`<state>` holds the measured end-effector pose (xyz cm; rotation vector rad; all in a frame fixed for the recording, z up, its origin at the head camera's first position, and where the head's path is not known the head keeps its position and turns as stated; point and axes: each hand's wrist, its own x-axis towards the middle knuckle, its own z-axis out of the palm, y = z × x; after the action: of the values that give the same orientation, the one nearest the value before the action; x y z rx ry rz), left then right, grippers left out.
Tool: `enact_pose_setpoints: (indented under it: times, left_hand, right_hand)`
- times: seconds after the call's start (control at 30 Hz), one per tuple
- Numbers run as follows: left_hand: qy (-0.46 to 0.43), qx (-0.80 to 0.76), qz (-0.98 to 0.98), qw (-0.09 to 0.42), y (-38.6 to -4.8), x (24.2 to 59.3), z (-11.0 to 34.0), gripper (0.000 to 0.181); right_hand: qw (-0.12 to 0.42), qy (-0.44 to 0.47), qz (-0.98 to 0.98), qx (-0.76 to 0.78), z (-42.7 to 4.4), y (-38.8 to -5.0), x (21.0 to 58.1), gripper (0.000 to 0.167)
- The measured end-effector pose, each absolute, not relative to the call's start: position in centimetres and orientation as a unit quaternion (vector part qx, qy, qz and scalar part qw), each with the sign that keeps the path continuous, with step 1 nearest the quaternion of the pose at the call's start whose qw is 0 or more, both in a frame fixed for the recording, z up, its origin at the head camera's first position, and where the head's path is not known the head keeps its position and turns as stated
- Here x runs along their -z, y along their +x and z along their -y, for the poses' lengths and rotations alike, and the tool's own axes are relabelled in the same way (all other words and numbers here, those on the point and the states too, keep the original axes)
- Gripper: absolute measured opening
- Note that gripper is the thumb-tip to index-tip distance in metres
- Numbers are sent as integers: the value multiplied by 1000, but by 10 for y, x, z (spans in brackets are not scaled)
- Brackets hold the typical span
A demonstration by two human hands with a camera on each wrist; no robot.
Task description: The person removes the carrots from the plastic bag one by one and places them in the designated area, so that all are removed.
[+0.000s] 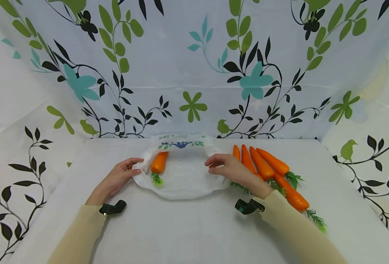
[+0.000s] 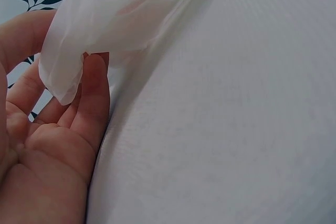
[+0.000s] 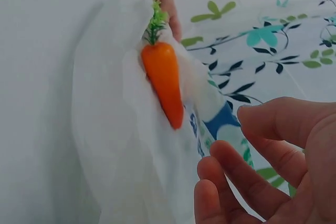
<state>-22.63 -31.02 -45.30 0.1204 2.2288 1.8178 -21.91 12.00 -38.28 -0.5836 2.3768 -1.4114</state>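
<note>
A white plastic bag (image 1: 184,181) with a blue and green print lies on the table, its mouth spread open toward me. Inside, near its left side, is one orange carrot (image 1: 159,162) with its green top at the bag's mouth; the right wrist view shows the same carrot (image 3: 164,80) whole. My left hand (image 1: 117,179) grips the bag's left edge, and the thin plastic (image 2: 100,30) runs between thumb and fingers. My right hand (image 1: 235,172) hovers by the bag's right side. In the right wrist view its fingers (image 3: 239,174) are loosely bent with nothing between them.
Several orange carrots (image 1: 263,167) with green tops lie in a pile on the right of the white table (image 1: 168,234), partly under my right forearm. Behind the table hangs a leaf-patterned cloth (image 1: 161,73). Each wrist wears a black band.
</note>
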Motion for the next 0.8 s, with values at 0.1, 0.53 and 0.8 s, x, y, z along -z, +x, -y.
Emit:
enact_pose_setpoints:
  times: [0.1, 0.53, 0.8]
  left_hand:
    - [42, -624, -769, 132, -226, 452, 310, 56]
    - [38, -615, -775, 141, -225, 449, 308, 57]
    - [42, -605, -783, 139, -225, 447, 307, 56]
  right_hand:
    - [162, -224, -830, 484, -104, -225, 383, 19]
    - [229, -254, -810, 476, -46, -245, 394, 31]
    - [205, -266, -820, 463, -5, -251, 401, 35]
